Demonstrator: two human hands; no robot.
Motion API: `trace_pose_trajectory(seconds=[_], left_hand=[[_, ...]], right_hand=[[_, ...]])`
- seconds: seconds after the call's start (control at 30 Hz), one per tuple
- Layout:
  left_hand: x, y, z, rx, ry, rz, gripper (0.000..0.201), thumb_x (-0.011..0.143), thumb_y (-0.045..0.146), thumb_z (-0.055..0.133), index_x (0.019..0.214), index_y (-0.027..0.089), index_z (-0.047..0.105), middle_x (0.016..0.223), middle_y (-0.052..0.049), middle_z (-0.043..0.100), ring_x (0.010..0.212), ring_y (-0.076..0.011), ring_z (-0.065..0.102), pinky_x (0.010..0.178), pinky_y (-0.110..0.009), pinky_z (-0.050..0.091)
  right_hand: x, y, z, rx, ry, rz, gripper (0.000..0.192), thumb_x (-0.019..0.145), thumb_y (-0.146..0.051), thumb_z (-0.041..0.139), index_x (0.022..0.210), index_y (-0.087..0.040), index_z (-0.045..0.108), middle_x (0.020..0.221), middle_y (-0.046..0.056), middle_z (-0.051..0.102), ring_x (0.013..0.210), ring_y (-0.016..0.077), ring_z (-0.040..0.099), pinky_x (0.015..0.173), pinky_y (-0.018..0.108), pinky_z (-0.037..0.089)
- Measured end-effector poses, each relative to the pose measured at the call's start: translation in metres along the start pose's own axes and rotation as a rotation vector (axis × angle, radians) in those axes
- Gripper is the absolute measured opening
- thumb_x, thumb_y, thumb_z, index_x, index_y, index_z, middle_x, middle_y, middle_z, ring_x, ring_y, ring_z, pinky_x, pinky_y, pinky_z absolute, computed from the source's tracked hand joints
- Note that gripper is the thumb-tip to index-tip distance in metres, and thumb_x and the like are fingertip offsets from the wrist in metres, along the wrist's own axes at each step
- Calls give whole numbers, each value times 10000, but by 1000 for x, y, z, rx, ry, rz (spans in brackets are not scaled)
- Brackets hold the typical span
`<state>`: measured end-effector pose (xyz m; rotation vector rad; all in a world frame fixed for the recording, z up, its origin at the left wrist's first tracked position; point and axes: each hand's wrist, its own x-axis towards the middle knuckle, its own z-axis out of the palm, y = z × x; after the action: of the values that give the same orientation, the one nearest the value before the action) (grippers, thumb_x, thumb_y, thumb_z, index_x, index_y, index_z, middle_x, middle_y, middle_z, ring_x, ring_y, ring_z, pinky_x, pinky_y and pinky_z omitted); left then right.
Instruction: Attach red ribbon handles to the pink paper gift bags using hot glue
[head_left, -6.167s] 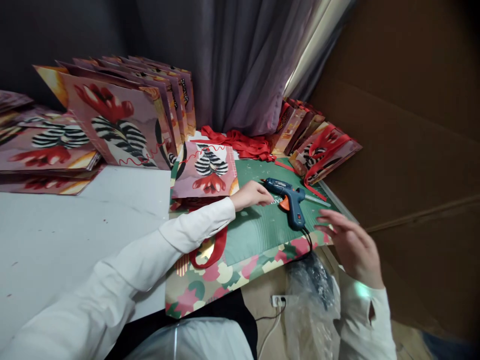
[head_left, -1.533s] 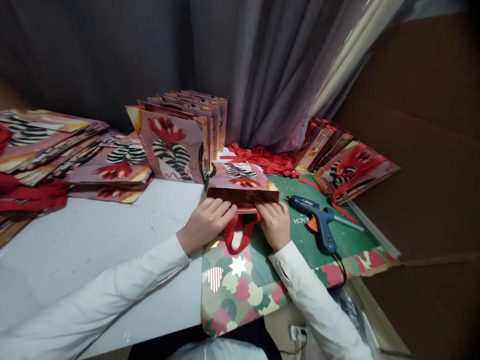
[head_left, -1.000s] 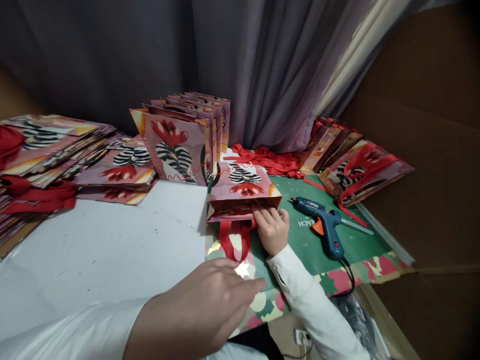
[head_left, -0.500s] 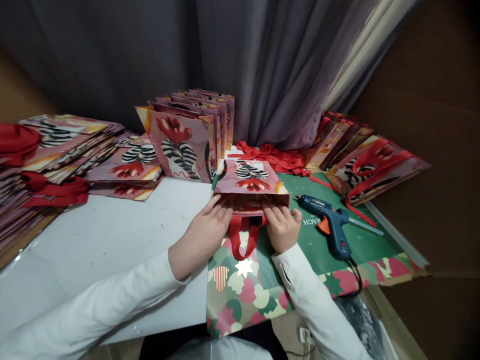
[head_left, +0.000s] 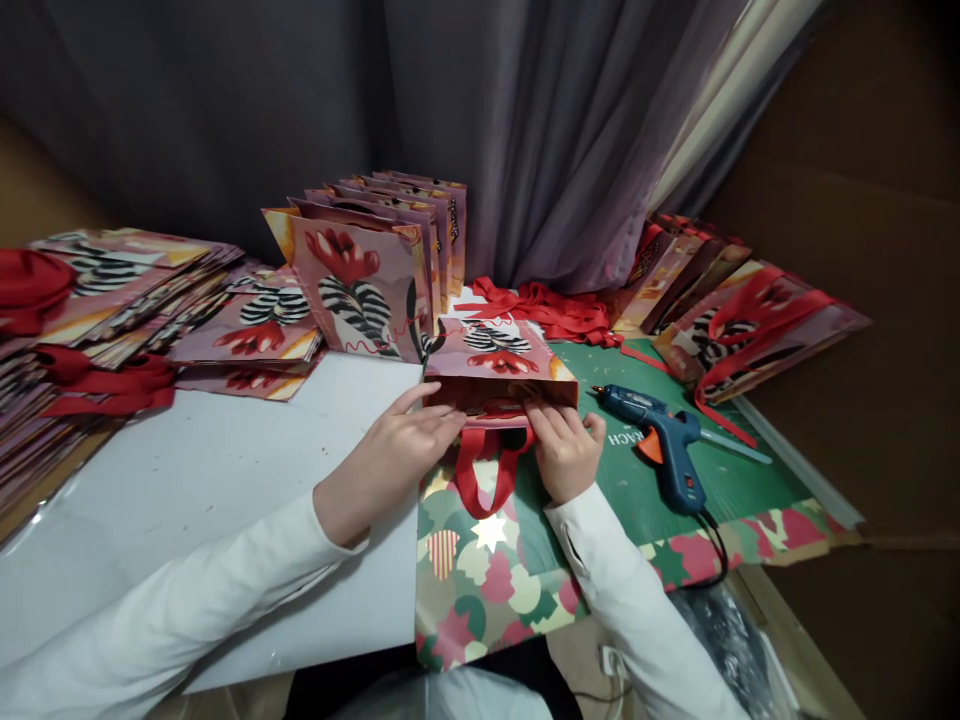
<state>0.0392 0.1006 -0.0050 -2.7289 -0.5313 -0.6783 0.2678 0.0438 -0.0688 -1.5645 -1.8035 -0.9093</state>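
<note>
A small pink gift bag (head_left: 501,372) with a zebra-striped flower print lies at the middle of the table, its open mouth facing the person and its red ribbon handle (head_left: 484,468) trailing toward 6 o'clock over a patterned sheet (head_left: 480,580). The left hand (head_left: 394,455) presses the bag's near edge from 8 o'clock, fingers extended, not closed around it. The right hand (head_left: 564,450) grips the same edge at 4 o'clock, fingers curled and pinching the rim. At 3 o'clock a blue glue gun (head_left: 664,445) lies on the green mat (head_left: 720,475). At 11 o'clock stand upright bags (head_left: 360,285); loose red ribbons (head_left: 551,310) lie at 1 o'clock
</note>
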Motion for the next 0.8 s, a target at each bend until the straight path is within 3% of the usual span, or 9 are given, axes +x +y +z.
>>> trace_pose_trajectory(seconds=[0.27, 0.5, 0.6, 0.7, 0.8], left_hand=[[2, -2, -11, -226, 49, -206, 181, 936, 146, 460, 916, 168, 639, 832, -10, 729, 717, -125, 656, 1027, -403, 406], [6, 1, -17, -371, 51, -338, 94, 897, 160, 565, 980, 184, 601, 915, 16, 729, 779, -108, 647, 1059, -365, 352], [9, 2, -21, -541, 35, -382, 55, 874, 222, 613, 924, 203, 626, 829, 49, 730, 794, -110, 644, 1052, -335, 371], [11, -3, -29, -634, -40, -372, 111, 875, 308, 608, 862, 227, 683, 822, 41, 729, 816, -129, 641, 948, -300, 441], [9, -11, -41, -647, -161, -351, 217, 913, 360, 528, 931, 250, 714, 882, 10, 721, 796, -132, 642, 740, -229, 471]], right_hand=[[-2, -1, -2, 26, 24, -18, 324, 945, -126, 424, 1143, -202, 669, 981, 58, 735, 859, 146, 596, 792, 343, 263], [-5, 0, -1, 21, 72, -31, 313, 926, -117, 432, 1088, -176, 693, 954, 90, 704, 840, 147, 597, 861, 327, 294], [-5, 0, -1, 7, 59, -52, 314, 931, -103, 420, 1068, -173, 694, 935, 75, 710, 850, 154, 591, 853, 339, 290], [-5, 0, 0, -1, 44, -38, 314, 922, -100, 427, 1060, -187, 695, 916, 63, 710, 891, 172, 584, 862, 353, 282], [-6, 2, 1, 3, 47, 5, 311, 909, -115, 455, 1087, -212, 691, 917, 61, 698, 914, 181, 578, 871, 361, 281]])
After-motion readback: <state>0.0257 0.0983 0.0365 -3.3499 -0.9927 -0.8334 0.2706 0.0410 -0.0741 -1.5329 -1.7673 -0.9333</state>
